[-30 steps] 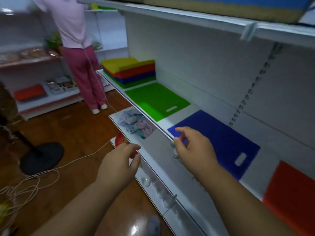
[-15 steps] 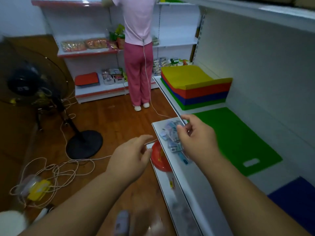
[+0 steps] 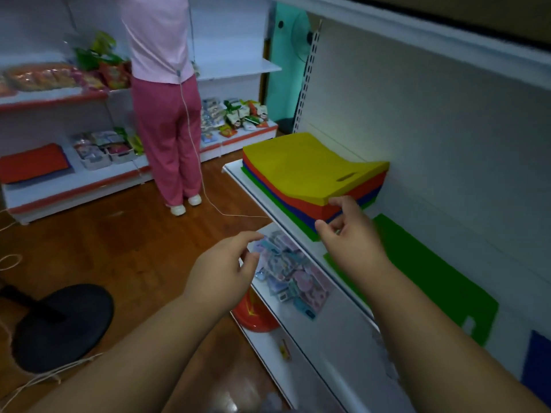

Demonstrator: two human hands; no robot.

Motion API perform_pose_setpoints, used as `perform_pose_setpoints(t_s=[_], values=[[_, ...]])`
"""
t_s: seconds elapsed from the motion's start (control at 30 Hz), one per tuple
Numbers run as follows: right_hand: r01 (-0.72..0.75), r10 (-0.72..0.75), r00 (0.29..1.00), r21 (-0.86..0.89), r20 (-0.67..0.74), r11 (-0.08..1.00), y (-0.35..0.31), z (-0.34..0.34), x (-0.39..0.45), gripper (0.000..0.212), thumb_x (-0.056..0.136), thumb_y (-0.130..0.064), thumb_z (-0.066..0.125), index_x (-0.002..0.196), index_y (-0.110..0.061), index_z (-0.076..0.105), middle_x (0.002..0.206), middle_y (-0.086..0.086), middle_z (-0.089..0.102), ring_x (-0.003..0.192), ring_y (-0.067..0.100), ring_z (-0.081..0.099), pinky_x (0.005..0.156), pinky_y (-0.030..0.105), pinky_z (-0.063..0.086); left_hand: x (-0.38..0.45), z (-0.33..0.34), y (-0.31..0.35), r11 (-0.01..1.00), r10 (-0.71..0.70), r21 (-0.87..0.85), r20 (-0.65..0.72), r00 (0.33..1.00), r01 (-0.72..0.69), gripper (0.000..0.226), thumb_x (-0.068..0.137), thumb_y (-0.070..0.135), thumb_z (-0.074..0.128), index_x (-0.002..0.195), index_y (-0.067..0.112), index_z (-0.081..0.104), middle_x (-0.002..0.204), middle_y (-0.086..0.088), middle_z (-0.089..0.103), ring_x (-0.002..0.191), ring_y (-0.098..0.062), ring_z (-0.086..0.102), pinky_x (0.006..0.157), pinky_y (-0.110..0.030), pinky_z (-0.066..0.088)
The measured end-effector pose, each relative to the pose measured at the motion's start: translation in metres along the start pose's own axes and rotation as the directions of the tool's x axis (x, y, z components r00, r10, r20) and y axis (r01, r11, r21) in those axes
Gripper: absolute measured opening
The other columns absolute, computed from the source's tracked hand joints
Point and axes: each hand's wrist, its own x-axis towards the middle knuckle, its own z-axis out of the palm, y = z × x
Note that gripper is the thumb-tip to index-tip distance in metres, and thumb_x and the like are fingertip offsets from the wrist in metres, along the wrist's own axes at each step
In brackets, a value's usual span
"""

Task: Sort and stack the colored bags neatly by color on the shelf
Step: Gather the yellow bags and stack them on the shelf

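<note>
Reaching with fingers curled but gripping nothing, my right hand (image 3: 350,234) has come up to the near corner of the mixed stack of bags (image 3: 313,180) — yellow on top, then red, blue, green — on the shelf (image 3: 253,186). A second ago it hung by the blue bag; I judge the next pick starts now. Left hand (image 3: 226,263) hangs loose. The sorted green bag (image 3: 432,278) lies beside the stack. No writing is legible — packets below are blurred.
</note>
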Motion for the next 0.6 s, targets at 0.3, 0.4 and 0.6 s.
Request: perform_pose_setpoints(t_s=[0.3, 0.4, 0.6], values=[[-0.068, 0.111, 0.968, -0.187, 0.225, 0.980, 0.005, 0.009, 0.061, 0.056, 0.088, -0.056, 0.061, 0.137, -0.033, 0.044, 0.115, 0.000, 0.065, 0.102, 0.019, 0.062, 0.084, 0.040, 0.054, 0.079, 0.028, -0.007, 0.891, -0.091, -0.410, 0.263, 0.960, 0.197, 0.038, 0.098, 0.033, 0.056, 0.131, 0.050, 0.046, 0.090, 0.001, 0.066, 0.069, -0.017, 0.066, 0.066, -0.042, 0.055], [-0.110, 0.110, 0.994, -0.080, 0.001, 0.991, 0.003, 0.013, 0.047, 0.034, 0.087, -0.060, 0.059, 0.104, -0.031, 0.055, 0.091, -0.014, 0.057, 0.080, 0.007, 0.057, 0.066, 0.031, 0.049, 0.104, 0.029, -0.007, 0.546, -0.176, -0.681, 0.477, 0.861, 0.488, 0.043, 0.097, 0.029, 0.058, 0.135, 0.042, 0.043, 0.108, -0.003, 0.068, 0.072, -0.027, 0.070, 0.066, -0.038, 0.054], [-0.179, 0.152, 0.935, -0.058, -0.322, 0.982, 0.016, 0.015, 0.014, 0.016, 0.097, -0.031, 0.055, 0.112, -0.031, 0.062, 0.113, -0.007, 0.062, 0.084, 0.007, 0.055, 0.068, 0.025, 0.039, 0.147, 0.026, -0.027, 0.528, -0.275, -0.734, 0.328, 0.904, 0.427, 0.032, 0.097, 0.022, 0.059, 0.130, 0.023, 0.057, 0.080, -0.011, 0.063, 0.064, -0.014, 0.061, 0.067, -0.035, 0.051]])
